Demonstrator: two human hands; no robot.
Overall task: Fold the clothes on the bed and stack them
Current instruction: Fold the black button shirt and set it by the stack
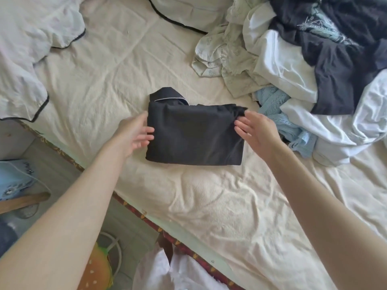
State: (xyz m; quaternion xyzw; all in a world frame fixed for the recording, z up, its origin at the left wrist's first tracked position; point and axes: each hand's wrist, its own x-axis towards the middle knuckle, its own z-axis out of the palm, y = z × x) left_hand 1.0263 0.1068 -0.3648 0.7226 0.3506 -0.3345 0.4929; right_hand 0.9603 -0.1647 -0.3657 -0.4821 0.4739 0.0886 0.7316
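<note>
**Folded black garment between two spread hands on the bed**

Nearest the camera, two bare forearms reached in from the bottom corners, both cut off by the frame. At the near left, past the bed's patterned edge, lay floor clutter that was hard to make out: something blue and a burger-patterned object, partly hidden by the left arm.

On the cream bed sheet a black garment lay folded into a rough rectangle, a piped collar poking out at its far left corner. The left hand was at the garment's left edge, fingers spread and unclenched; whether they touched the cloth could not be told. The right hand was likewise spread at the right edge, fingertips against or just beside the far right corner.

Farther right, a heap of unfolded clothes, white, dark, pale blue and printed, ran off the frame. At far left sat white bedding with black piping.
</note>
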